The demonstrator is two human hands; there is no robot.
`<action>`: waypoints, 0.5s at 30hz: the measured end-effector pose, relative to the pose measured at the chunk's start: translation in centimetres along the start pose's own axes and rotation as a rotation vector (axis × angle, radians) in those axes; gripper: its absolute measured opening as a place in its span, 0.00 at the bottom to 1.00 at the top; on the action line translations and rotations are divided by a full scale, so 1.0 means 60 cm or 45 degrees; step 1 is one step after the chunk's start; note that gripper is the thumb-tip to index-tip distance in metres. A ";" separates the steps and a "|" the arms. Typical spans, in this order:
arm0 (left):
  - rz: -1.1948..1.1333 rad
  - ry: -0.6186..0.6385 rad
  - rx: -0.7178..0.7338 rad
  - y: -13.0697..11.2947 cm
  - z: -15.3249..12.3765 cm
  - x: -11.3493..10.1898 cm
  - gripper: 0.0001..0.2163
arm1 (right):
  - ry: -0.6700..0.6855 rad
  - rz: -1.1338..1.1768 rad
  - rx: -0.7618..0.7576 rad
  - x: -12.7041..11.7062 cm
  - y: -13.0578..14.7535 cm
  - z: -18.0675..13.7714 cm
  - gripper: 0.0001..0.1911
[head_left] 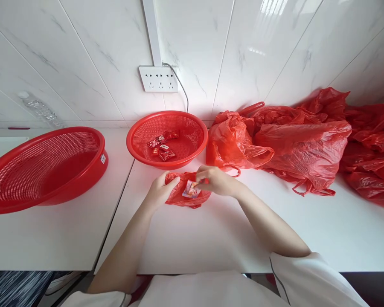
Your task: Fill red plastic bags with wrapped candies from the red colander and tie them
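My left hand (159, 190) and my right hand (216, 180) both pinch a small red plastic bag (183, 197) lying on the white table (211, 238). A small pale packet (190, 189) shows at the bag's mouth, just beside my right fingertips. Right behind the bag stands a round red perforated basket (192, 149) with several small red packets (162, 147) in it.
A large red perforated basin (45, 170) sits on the left table. A heap of crumpled red plastic bags (294, 140) lies at the right against the tiled wall. A wall socket with a cable (158, 79) hangs above the basket. A clear bottle (38, 108) lies far left.
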State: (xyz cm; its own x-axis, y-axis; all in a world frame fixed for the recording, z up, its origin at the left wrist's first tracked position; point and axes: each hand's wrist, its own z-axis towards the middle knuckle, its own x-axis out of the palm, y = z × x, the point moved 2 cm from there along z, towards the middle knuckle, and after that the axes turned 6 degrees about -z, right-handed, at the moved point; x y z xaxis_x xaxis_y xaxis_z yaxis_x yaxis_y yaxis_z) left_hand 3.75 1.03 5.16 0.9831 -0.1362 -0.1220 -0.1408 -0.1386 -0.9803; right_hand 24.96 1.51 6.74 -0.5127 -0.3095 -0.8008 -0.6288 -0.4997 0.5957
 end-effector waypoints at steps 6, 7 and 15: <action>0.284 0.173 -0.072 0.024 -0.002 0.003 0.20 | -0.554 0.724 0.231 -0.044 -0.020 0.022 0.20; 0.324 0.158 -0.050 0.029 -0.002 0.002 0.20 | -0.624 0.736 0.222 -0.043 -0.018 0.025 0.21; 0.153 0.122 0.023 0.032 0.010 0.017 0.08 | 0.066 -0.014 -0.101 0.019 0.032 -0.008 0.09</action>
State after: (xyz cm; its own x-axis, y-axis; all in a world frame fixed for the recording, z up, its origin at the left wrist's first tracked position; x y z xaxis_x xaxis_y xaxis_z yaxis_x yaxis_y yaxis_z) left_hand 4.58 1.21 3.06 0.9436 -0.2436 -0.2243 -0.2541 -0.0983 -0.9622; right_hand 23.41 -0.18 6.95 -0.4742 -0.3440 -0.8104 -0.5850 -0.5648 0.5821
